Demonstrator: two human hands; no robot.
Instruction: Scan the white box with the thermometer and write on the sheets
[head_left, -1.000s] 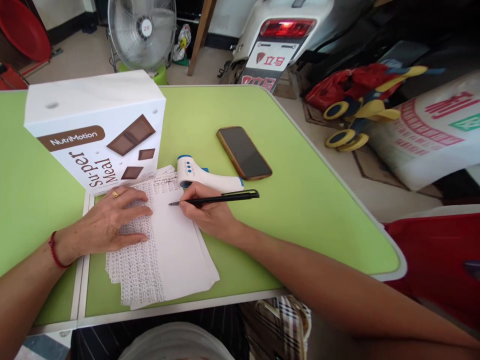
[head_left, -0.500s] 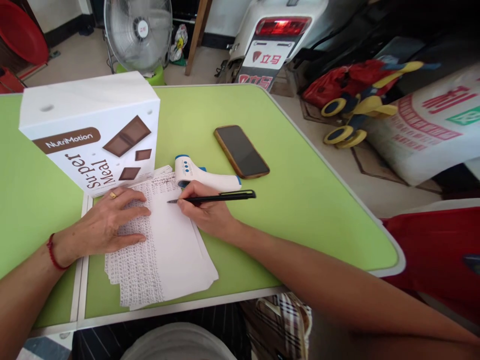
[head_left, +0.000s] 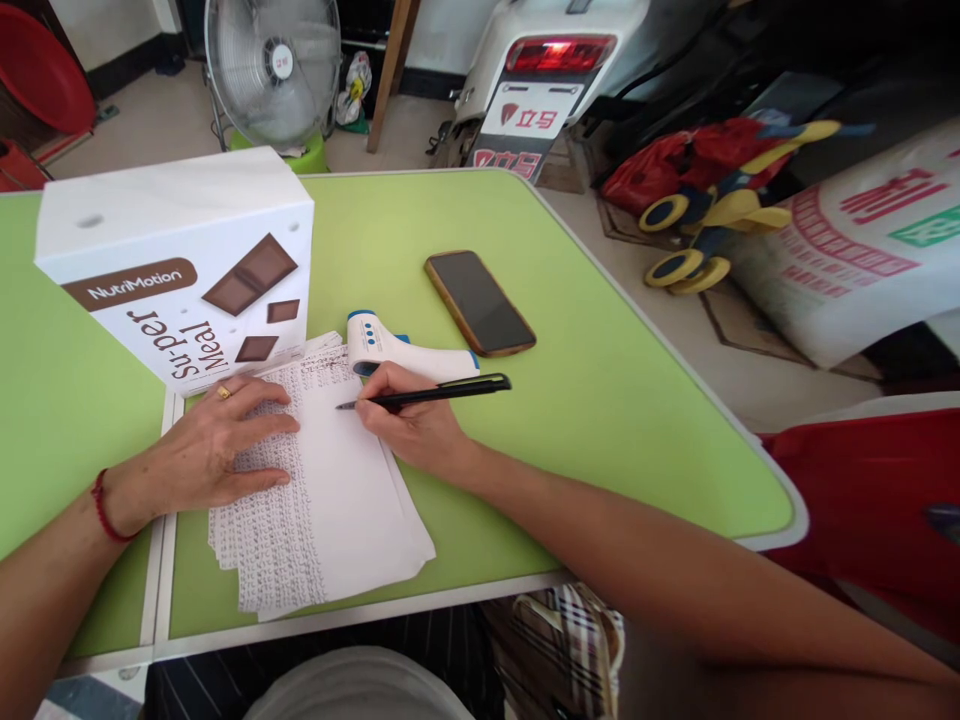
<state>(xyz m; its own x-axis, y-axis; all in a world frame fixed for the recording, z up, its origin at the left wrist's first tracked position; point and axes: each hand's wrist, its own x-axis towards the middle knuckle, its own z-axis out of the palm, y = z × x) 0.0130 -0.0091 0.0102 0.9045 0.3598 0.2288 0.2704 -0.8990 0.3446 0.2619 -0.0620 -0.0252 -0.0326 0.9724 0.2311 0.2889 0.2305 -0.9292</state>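
Note:
A small stack of paper sheets point(head_left: 360, 510) lies on the green table, its left part covered in rows of handwriting and its right part blank. My left hand point(head_left: 225, 440) rests flat on the written side with fingers spread. Between the fingertips of my right hand point(head_left: 412, 425) is a black pen point(head_left: 457, 388), its tip over the blank area near the top of the sheet; I cannot tell whether it touches. Just beyond that hand lies a white and blue infrared thermometer point(head_left: 405, 352). A white NutriMotion box point(head_left: 180, 300) stands behind the papers, on the left.
A smartphone point(head_left: 481, 303) in a brown case lies further back on the green table point(head_left: 600, 440). Past the table are a fan point(head_left: 277, 70), a white scooter point(head_left: 551, 90), a yellow and blue ride-on toy point(head_left: 720, 215) and a large white sack point(head_left: 862, 250). Something red point(head_left: 870, 490) stands at the right.
The whole view has shifted very slightly. My right hand keeps the pen in nearly the same spot, the pen's back end raised a touch. My left hand stays put.

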